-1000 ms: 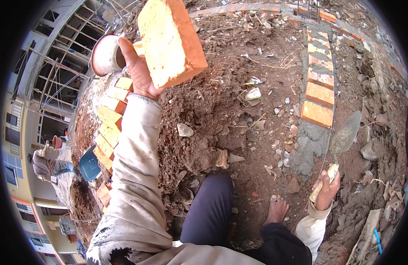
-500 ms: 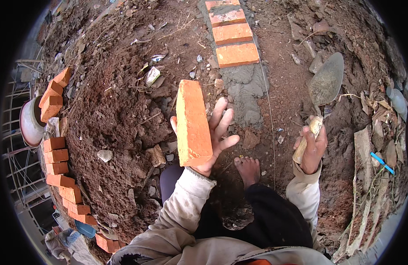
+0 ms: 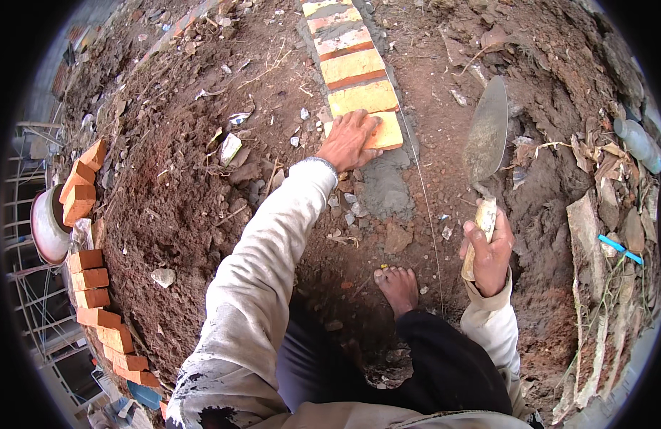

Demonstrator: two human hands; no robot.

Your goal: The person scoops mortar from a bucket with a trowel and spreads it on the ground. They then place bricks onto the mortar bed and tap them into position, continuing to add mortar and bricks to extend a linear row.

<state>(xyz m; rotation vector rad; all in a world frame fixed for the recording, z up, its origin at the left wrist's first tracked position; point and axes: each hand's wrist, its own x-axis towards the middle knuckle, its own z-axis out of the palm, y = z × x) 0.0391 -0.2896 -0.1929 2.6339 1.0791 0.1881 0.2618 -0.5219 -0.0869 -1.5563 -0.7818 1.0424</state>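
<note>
My left hand is on the nearest orange brick, with its fingers over the top and the thumb at the near edge. The brick lies flat on grey mortar, close against a row of bricks running away from me. Bare mortar continues on the near side of it. My right hand is closed round the wooden handle of a trowel, whose pointed metal blade is raised and faces away from me. A taut string runs along the right side of the row.
Loose bricks line the left edge of the soil mound, near a whitish basin. My bare foot stands close to the string. At right lie a plastic bottle, a blue strip and rough slabs.
My left hand has carried the brick forward from above my foot and laid it on the mortar at the row's near end. The trowel has shifted slightly left in my right hand.
</note>
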